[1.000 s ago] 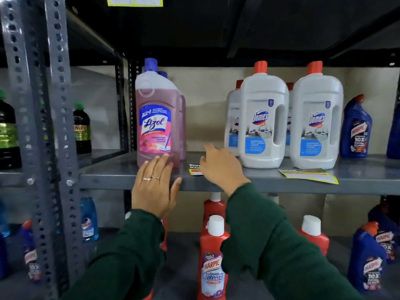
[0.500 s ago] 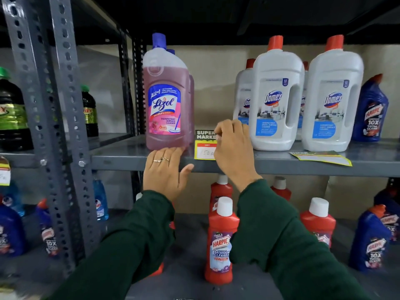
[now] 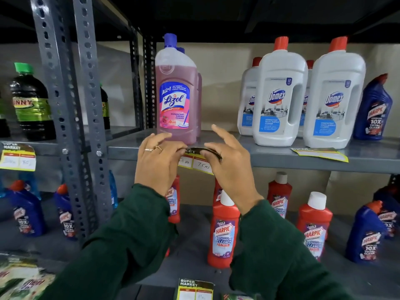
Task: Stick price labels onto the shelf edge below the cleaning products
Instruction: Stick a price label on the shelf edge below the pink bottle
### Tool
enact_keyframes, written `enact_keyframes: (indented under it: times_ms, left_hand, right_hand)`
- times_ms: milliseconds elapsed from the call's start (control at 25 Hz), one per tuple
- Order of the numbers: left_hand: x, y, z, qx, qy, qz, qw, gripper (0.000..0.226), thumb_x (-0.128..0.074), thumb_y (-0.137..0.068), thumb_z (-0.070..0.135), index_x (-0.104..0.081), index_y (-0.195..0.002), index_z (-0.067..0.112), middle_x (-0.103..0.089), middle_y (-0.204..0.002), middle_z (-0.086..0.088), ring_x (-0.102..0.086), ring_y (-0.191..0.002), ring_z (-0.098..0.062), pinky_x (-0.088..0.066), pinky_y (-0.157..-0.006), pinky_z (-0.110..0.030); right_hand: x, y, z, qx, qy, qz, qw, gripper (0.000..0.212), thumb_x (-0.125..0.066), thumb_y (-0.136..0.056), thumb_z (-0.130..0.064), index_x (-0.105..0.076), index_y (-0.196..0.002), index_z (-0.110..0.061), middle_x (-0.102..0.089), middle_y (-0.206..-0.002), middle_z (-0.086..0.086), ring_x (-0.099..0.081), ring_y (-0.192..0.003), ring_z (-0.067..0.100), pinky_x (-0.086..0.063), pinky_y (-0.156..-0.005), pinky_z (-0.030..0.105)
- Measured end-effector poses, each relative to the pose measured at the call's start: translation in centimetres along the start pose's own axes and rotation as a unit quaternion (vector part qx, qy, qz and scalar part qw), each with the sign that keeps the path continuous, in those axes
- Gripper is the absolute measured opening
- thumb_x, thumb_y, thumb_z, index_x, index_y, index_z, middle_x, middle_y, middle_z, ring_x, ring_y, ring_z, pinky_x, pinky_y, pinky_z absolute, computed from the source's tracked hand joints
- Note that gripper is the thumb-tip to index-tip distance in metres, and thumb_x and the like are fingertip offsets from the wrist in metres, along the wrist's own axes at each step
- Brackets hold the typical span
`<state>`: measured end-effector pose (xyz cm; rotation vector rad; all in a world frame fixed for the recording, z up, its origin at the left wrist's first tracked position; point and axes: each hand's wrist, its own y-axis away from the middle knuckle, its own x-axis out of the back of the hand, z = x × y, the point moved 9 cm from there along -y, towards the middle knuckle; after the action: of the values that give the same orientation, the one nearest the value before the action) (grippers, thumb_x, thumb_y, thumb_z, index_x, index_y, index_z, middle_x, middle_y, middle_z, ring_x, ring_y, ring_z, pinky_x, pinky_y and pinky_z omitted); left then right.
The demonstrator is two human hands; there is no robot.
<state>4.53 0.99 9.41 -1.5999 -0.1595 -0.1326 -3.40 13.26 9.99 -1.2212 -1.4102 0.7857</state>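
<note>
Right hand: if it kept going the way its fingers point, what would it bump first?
Probably the pink Lizol bottle. The right hand pinches the label at the shelf edge, its free fingers aiming up and leftward toward the bottle's base. Depth is hard to judge, so they might pass in front.

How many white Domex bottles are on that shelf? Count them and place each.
4 Domex bottles: two in front, right of the Lizol bottle; two partly hidden behind them. More may stand behind.

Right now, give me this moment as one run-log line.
step: pressing price label on shelf edge | below: Lizol bottle | left hand: holding label | right hand: holding label
</note>
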Motion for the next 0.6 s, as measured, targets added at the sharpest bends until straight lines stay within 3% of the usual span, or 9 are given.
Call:
enact_keyframes:
  times_ms: [120, 200, 360, 480, 600]
  left_hand:
    - [0.0, 0.0, -0.8, 0.015, -0.013, -0.031, 0.999, 0.025, -0.046, -0.086, 0.024, -0.064, -0.084, 0.008, -0.070, -0.072, -0.011, -0.054, -0.088, -0.023, -0.029, -0.097, -0.044]
    - [-0.6, 0.1, -1.8, 0.017, -0.021, -0.065, 0.997, 0.022, -0.044, -0.084, 0.021, -0.061, -0.082, 0.009, -0.069, -0.070, -0.012, -0.061, -0.084, -0.029, -0.029, -0.097, -0.046]
    - [-1.9, 1.1, -4.6, 0.049, 0.028, -0.127, 0.990, 0.023, -0.044, -0.086, 0.023, -0.061, -0.077, 0.011, -0.070, -0.098, -0.011, -0.055, -0.105, -0.034, -0.033, -0.098, -0.057]
    - [-3.1, 2.1, -6.0, 0.080, 0.057, -0.164, 0.982, 0.011, -0.062, -0.083, 0.011, -0.067, -0.073, 0.011, -0.066, -0.114, -0.012, -0.045, -0.120, -0.034, -0.018, -0.105, -0.046]
    - [-3.4, 1.9, -6.3, 0.077, 0.082, -0.172, 0.979, 0.007, -0.068, -0.079, 0.002, -0.070, -0.074, 0.007, -0.065, -0.114, -0.015, -0.049, -0.117, -0.033, -0.017, -0.104, -0.040]
  right_hand:
    - [-1.1, -0.2, -0.4, 0.005, 0.018, -0.015, 1.000, 0.008, -0.066, -0.079, -0.003, -0.070, -0.085, -0.003, -0.067, -0.113, 0.017, -0.065, -0.099, 0.022, -0.049, -0.092, 0.028]
    - [-2.5, -0.3, -0.2, -0.008, 0.040, -0.051, 0.998, 0.008, -0.064, -0.081, -0.006, -0.069, -0.084, -0.002, -0.069, -0.108, 0.017, -0.060, -0.107, 0.025, -0.046, -0.097, 0.033]
    - [-4.8, 0.2, 1.1, -0.075, 0.048, -0.111, 0.990, 0.014, -0.062, -0.084, -0.012, -0.069, -0.082, 0.000, -0.067, -0.109, 0.016, -0.057, -0.110, 0.026, -0.043, -0.095, 0.036]
    - [-5.7, 0.9, 1.3, -0.079, 0.065, -0.088, 0.991, 0.012, -0.064, -0.081, -0.012, -0.069, -0.081, -0.001, -0.063, -0.108, 0.012, -0.059, -0.100, 0.024, -0.047, -0.086, 0.034]
    - [-6.0, 1.1, 1.4, -0.086, 0.088, -0.061, 0.991, 0.010, -0.068, -0.078, -0.013, -0.069, -0.078, -0.003, -0.060, -0.105, 0.011, -0.060, -0.094, 0.023, -0.050, -0.079, 0.033]
